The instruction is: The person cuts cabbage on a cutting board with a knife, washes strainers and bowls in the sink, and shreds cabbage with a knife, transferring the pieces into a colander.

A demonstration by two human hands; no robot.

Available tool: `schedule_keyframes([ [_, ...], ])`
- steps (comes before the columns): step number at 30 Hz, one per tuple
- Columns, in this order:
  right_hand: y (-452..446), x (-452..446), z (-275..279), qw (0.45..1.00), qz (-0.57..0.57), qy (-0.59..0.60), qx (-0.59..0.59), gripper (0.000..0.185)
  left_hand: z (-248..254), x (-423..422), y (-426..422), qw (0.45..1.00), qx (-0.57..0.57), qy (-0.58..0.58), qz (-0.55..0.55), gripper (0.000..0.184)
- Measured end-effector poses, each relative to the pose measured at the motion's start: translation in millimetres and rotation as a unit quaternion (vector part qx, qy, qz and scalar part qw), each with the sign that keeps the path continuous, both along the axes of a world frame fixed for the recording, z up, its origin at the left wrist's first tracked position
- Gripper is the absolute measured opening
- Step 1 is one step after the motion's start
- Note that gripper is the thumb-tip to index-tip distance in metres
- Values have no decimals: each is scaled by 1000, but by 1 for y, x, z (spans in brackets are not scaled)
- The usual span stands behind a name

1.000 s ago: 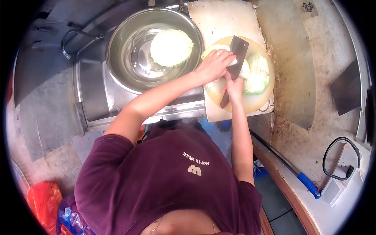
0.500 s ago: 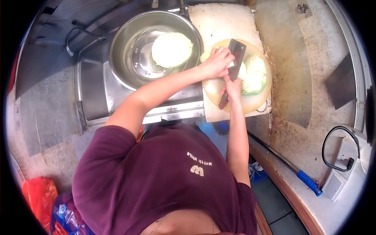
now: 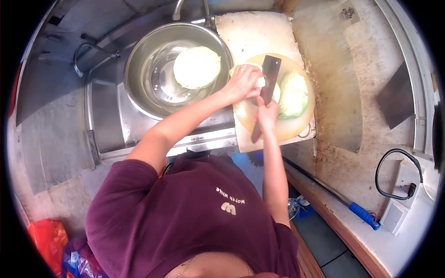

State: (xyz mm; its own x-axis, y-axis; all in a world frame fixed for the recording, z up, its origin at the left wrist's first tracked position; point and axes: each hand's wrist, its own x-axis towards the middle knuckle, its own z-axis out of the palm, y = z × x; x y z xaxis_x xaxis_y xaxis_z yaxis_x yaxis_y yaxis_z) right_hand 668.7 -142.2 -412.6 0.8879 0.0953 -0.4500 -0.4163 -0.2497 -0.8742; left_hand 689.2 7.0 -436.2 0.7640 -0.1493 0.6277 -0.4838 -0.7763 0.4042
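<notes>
A round cutting board (image 3: 296,133) lies at the sink's right side. Over its left part, my left hand (image 3: 242,85) is closed around a pale cabbage piece (image 3: 262,82), whose white end shows by the blade. My right hand (image 3: 266,114) grips a cleaver (image 3: 270,76), its dark blade pointing away from me beside my left fingers. Right of the blade rests a larger cut cabbage piece (image 3: 294,95) on the board. A whole-looking pale cabbage (image 3: 197,67) sits in the big metal basin (image 3: 135,99) to the left. My fingers hide most of the held piece.
The basin stands in a steel sink (image 3: 107,123) with a faucet (image 3: 178,10) behind it. Beneath the round board is a worn pale slab (image 3: 252,32). A blue-handled pole (image 3: 364,215) and a power outlet (image 3: 402,185) are at the right, plastic bags (image 3: 48,238) at lower left.
The whole view has shifted slightly down and left. Both hands have moved a little left over the board, still holding the cabbage piece and the cleaver.
</notes>
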Motion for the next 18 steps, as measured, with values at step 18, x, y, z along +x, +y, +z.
schedule_keyframes([
  [18, -2, 8, -9, 999, 48, 13, 16, 27, -16, 11, 8, 992, -126, 8, 10, 42],
])
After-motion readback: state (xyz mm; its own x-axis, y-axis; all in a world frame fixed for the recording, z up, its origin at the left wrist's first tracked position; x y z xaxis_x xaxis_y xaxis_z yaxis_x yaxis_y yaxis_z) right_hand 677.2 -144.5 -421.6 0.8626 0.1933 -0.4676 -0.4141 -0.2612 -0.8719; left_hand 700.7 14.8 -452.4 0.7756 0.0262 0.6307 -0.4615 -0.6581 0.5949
